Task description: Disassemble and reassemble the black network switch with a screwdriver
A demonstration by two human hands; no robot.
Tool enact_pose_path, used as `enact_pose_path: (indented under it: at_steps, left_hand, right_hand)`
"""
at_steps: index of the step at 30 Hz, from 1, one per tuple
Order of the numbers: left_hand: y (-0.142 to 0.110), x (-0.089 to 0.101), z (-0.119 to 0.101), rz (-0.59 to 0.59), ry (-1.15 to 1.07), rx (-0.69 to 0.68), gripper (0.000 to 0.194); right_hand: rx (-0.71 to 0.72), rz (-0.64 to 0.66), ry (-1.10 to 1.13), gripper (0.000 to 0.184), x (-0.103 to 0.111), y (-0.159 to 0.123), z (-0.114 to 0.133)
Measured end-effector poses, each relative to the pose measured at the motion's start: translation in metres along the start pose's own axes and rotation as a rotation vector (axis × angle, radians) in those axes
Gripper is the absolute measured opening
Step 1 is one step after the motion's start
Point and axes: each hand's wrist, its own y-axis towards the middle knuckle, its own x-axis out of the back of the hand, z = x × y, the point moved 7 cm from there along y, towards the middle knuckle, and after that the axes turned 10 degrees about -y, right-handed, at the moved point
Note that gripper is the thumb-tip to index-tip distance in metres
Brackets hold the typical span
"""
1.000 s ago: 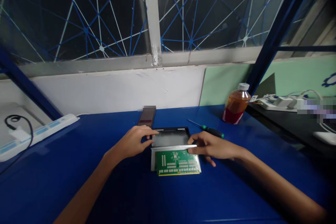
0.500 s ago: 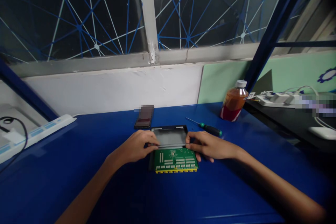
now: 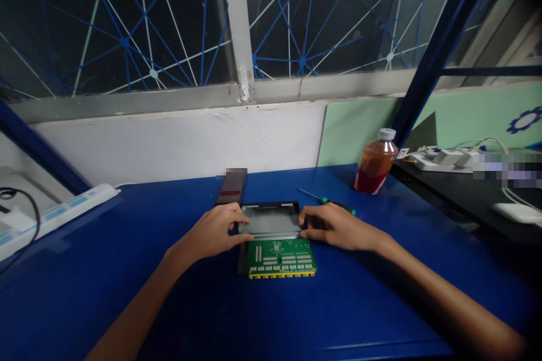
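Left hand: pinches the gray case at its left edge.
Right hand: pinches its right edge.
Circuit board: between them, just nearer the camera than both thumbs.

Near the fingers — one panel, one circuit board, one screwdriver, one phone; well apart — one bottle, two power strips.

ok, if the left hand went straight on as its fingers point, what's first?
Likely the grey panel: the left hand is right at its left end; whether they touch is unclear.
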Motion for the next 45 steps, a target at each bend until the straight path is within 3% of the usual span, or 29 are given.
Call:
enact_pose_path:
  at_steps: [6,11,27,33,36,40,45]
  left_hand:
    - [0.0,0.002,0.008,-0.004,0.022,0.03,0.037]
    - [0.002,-0.006,0.009,0.056,-0.094,0.0,0.033]
    - [0.006,-0.007,0.006,0.015,-0.109,-0.01,0.029]
    - [0.005,-0.005,0.003,0.002,-0.093,-0.017,0.03]
    - [0.005,-0.005,0.003,-0.002,-0.095,-0.028,0.03]
    - [0.006,-0.007,0.004,0.008,-0.107,-0.015,0.028]
    - [0.006,-0.008,0.006,0.013,-0.124,0.006,0.028]
  right_hand:
    - [0.073,-0.053,-0.087,0.015,-0.002,0.0,0.004]
    - [0.114,-0.097,-0.17,0.014,-0.004,0.0,0.003]
    - [0.09,-0.136,-0.305,0.021,-0.008,0.005,-0.006]
    - [0.052,-0.169,-0.265,0.026,0.005,0.002,-0.008]
    - [-0.017,-0.244,-0.288,0.027,0.021,-0.002,-0.022]
    - [-0.197,-0.299,-0.512,0.032,0.038,-0.008,-0.059]
    - [-0.299,-0.146,-0.604,0.039,0.034,-0.013,-0.092]
